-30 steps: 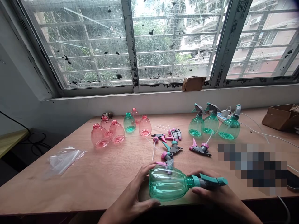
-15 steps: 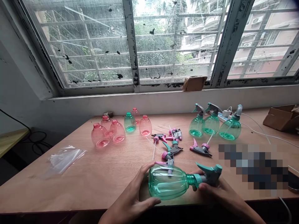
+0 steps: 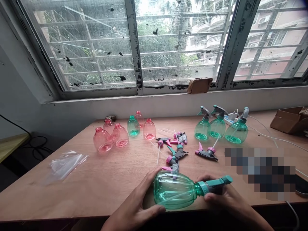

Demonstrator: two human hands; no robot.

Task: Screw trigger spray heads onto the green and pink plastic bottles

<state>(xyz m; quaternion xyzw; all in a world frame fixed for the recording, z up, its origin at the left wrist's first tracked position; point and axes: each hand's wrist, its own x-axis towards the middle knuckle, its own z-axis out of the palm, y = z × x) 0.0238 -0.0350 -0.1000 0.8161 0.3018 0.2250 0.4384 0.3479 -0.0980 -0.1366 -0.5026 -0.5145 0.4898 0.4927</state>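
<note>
Near edge, we're holding one green bottle point(image 3: 174, 191): left hand point(image 3: 138, 202) cupping its base, right hand point(image 3: 225, 199) gripping its spray head point(image 3: 218, 183); three sprayers point(image 3: 217, 128) standing far right, five pink bottles point(image 3: 120, 137) far left.

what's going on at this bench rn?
A person holds a green bottle sideways: left hand around the body, right hand gripping the spray head at its neck. Three green bottles with spray heads stand at the back right. Loose spray heads lie mid-table; five pink bottles and one more green one stand headless to the left.
</note>
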